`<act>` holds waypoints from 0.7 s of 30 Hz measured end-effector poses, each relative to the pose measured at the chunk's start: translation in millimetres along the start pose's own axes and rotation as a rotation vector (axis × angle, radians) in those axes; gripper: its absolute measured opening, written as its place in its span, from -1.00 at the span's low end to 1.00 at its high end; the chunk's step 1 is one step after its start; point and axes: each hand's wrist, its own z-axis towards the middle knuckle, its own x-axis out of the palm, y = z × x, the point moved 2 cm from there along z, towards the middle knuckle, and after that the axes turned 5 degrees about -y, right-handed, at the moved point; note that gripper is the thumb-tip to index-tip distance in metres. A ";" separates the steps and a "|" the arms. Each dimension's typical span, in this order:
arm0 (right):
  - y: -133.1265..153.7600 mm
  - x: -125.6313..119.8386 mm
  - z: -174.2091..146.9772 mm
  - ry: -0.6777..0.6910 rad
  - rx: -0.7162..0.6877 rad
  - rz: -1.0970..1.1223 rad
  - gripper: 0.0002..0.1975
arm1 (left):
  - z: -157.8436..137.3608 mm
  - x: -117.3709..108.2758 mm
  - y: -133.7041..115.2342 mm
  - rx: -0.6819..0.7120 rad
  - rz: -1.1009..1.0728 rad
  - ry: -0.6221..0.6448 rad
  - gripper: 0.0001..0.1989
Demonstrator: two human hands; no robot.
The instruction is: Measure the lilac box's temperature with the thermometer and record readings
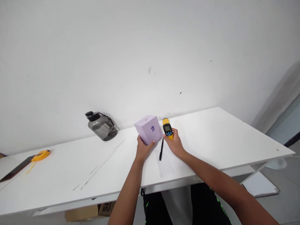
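Observation:
My left hand [143, 148] grips the lower near part of a light purple box [150, 130] with a dark horse-head logo on its front. The box leans slightly over the white table. In my right hand [175, 143] is a yellow and black infrared thermometer [167, 128], its small screen and blue buttons facing me. The fingers wrap round its handle, just right of the box. Between the two hands a black pen [161, 150] lies on a pale sheet of paper [166, 165].
On the white table [206, 137], a grey transparent water bottle [103, 127] stands by the wall. Far left are a yellow tape measure [41, 155] and a dark flat object [17, 168]. Cardboard boxes [82, 213] sit under the table; a white board [260, 184] lies low at right.

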 end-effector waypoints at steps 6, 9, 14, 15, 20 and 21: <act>1.9 -0.5 -1.4 0.008 0.014 -0.013 -0.40 | -0.7 0.1 -1.9 -0.003 0.026 0.012 0.08; 2.1 -0.6 -1.5 0.008 0.011 -0.018 -0.39 | -0.9 0.2 -2.5 -0.008 0.029 0.014 0.07; 3.3 -1.4 -1.9 0.001 0.003 -0.026 -0.42 | -1.8 -0.4 -4.7 -0.012 0.025 0.023 0.08; 3.8 -1.6 -2.0 0.001 0.001 -0.026 -0.42 | -2.2 -0.5 -5.4 -0.011 0.025 0.027 0.08; 4.6 -1.5 -2.2 0.004 -0.016 -0.024 -0.44 | -3.6 -0.7 -7.8 -0.013 0.029 0.041 0.06; 4.3 -1.5 -2.2 0.004 -0.019 -0.027 -0.44 | -3.6 -0.6 -7.6 -0.013 0.029 0.040 0.06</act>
